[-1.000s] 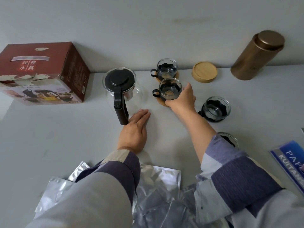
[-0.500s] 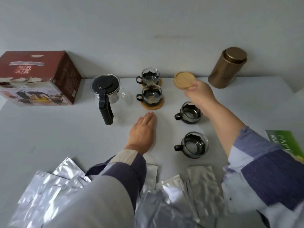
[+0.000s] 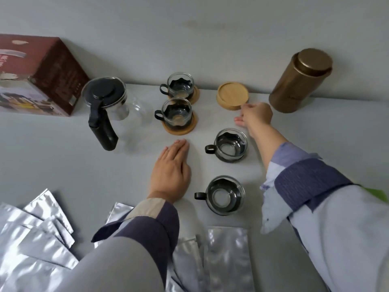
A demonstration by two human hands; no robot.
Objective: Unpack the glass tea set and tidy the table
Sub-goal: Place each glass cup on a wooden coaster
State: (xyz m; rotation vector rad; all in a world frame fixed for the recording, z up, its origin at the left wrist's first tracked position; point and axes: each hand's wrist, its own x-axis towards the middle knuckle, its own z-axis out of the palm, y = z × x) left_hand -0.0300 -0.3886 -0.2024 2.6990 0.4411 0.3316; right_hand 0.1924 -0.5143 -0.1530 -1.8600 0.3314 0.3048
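Surface: grey table [image 3: 52,157] against a plain grey wall; the landmark for all places is the teapot [image 3: 109,108], a glass one with black lid and handle, at the back left.
Box: red carton [image 3: 40,74] just left of the teapot, probably the packaging of the set.
Cups with coasters: two glass cups [image 3: 179,111] right of the teapot, one behind the other, each standing on a wooden coaster.
Cups without coasters: two more cups [image 3: 230,145] further right of the teapot and nearer to the person, directly on the table; they seem to wait for their coasters.
Spare coasters: wooden stack [image 3: 232,95] well right of the teapot, near the wall, beside a bronze tin [image 3: 301,81].
Right hand: right hand [image 3: 255,118] reaches to the stack, the fingertips touch its front edge, the fingers are bent and narrow; I cannot tell if the grip is already closed.
Left hand: left hand [image 3: 171,169] lies flat and open on the table, in front and right of the teapot, holding nothing; I judge it supports the body during the reach.
Wrappers: silver bags [image 3: 35,234] lie in front of the teapot at the near edge, not yet cleared.
Next step, my judgement: take one coaster and put it under a bare cup.
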